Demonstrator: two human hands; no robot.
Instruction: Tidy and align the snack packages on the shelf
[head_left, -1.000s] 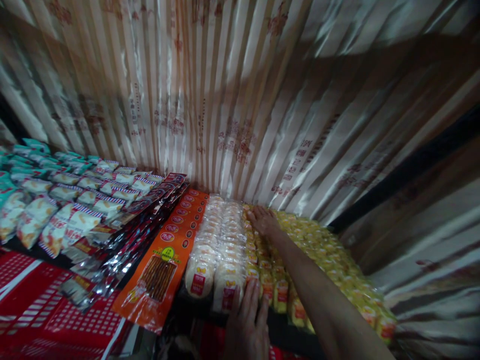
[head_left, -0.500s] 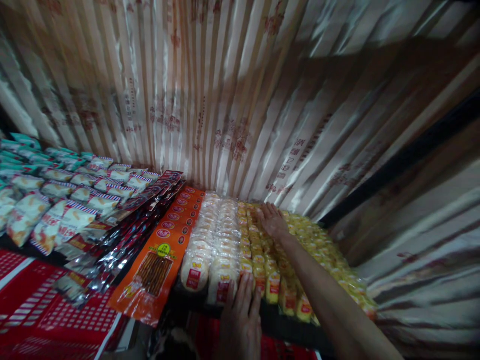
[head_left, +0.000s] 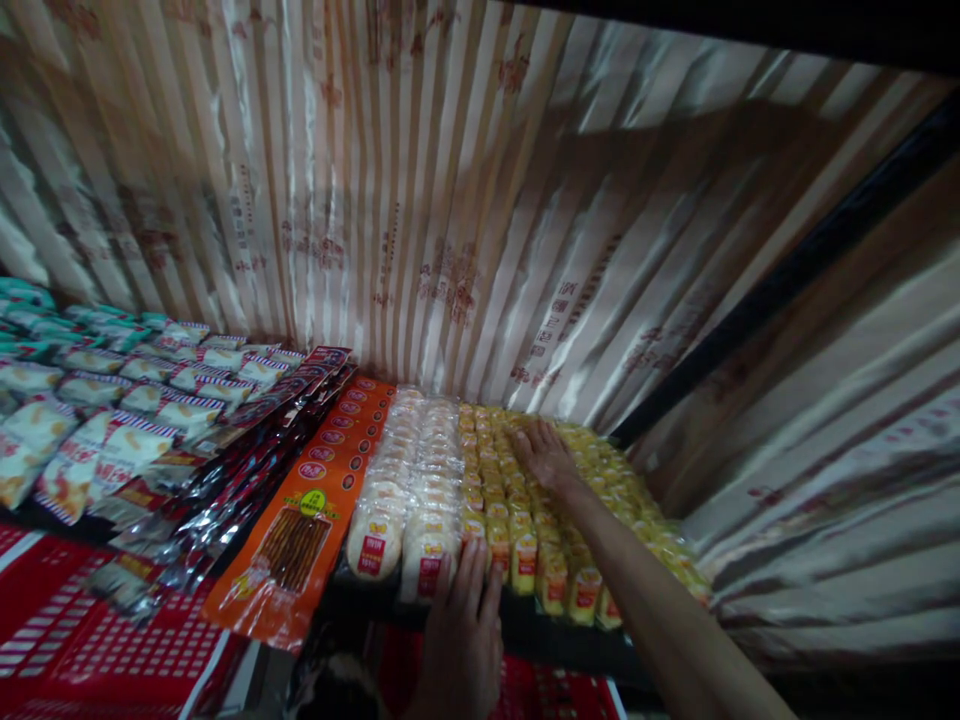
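Observation:
My right hand (head_left: 546, 455) lies flat with fingers spread on the rows of small yellow wrapped snack packs (head_left: 600, 470), toward the back of the shelf. My left hand (head_left: 466, 620) is at the shelf's front edge, its fingers stretched out against the front ends of the rows. Its fingertips touch near the white rice cracker packs (head_left: 431, 550) and the first yellow packs. Neither hand is closed around anything. Left of the crackers lies a long orange snack bag (head_left: 304, 520) with brown sticks showing through its window.
Dark shiny packets (head_left: 247, 470) lie in a fanned pile beside the orange bag. White striped snack bags (head_left: 105, 450) and green packs (head_left: 30, 310) fill the left. Red perforated baskets (head_left: 135, 640) stand below. A printed pleated curtain (head_left: 450, 200) hangs behind; a dark bar (head_left: 787, 270) slants across the right.
The view has shifted slightly, so the shelf and goods sit a little further left. My right hand has moved slightly toward me over the yellow packs; my left hand stays at the front edge.

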